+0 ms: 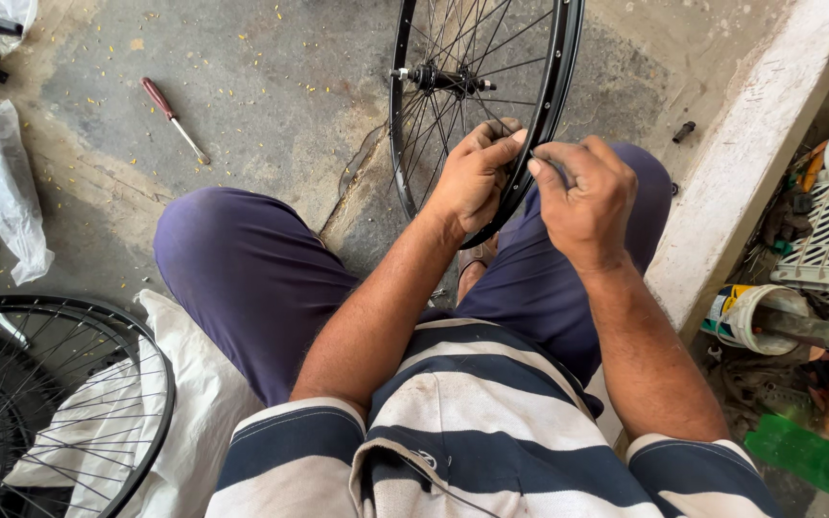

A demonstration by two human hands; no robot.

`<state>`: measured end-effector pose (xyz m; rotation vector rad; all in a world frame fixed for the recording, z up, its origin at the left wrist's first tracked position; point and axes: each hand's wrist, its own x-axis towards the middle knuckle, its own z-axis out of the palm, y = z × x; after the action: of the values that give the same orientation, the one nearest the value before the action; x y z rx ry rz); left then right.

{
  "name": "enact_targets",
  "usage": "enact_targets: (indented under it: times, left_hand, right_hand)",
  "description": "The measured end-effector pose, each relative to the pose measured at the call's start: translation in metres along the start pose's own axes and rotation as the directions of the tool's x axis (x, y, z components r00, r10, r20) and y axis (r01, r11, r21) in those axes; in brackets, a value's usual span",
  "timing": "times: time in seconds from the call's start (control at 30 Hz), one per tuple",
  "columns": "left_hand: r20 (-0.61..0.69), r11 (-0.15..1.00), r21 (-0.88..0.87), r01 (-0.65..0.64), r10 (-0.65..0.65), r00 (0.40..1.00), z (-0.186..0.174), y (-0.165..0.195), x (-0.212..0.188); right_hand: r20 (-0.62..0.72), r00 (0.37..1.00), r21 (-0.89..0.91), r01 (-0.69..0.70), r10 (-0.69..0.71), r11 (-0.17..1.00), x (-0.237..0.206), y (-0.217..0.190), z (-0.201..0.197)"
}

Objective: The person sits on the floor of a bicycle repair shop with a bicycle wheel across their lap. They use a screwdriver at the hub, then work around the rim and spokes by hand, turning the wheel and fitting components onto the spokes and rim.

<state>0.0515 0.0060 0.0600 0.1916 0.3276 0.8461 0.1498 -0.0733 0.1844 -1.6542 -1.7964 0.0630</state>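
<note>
- I see my left hand [472,177] wrapped around the near edge of the black bicycle wheel rim [560,72], fingers curled over it in a firm grasp.
- My right hand [582,197] is closed in a pinch just beside the left, fingertips meeting at the rim; what it pinches is too small for me to tell, possibly a spoke end.
- The two hands touch at the thumbs, above my knees.
- The wheel stands upright between my legs, its lower edge hidden behind my hands; the hub [441,79] with its axle sits well above the grip, and the spokes [453,125] run down toward it.
- I am seated in dark blue trousers [242,278] and a striped shirt [462,432] on a concrete floor [271,86].
- A red-handled screwdriver [173,119] lies on the floor to my left, well apart.
- A second spoked wheel [136,384] lies flat at lower left on a white sack [194,384].
- A small bolt [683,130] lies near the pale kerb [750,153] on my right.
</note>
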Motion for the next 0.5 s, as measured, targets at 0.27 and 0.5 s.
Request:
enact_targets:
  times: [0.27,0.5]
  left_hand:
    - [0.003,1.0,-0.006,0.003,-0.003,1.0,-0.002,-0.002,0.001]
    - [0.04,1.0,-0.014,0.0,0.001,0.999,-0.002,-0.003,-0.001]
  right_hand:
    - [0.003,1.0,-0.034,-0.007,0.007,0.999,0.013,-0.007,-0.002]
    - [0.191,0.97,0.084,-0.17,0.152,0.982,0.022,-0.004,-0.012]
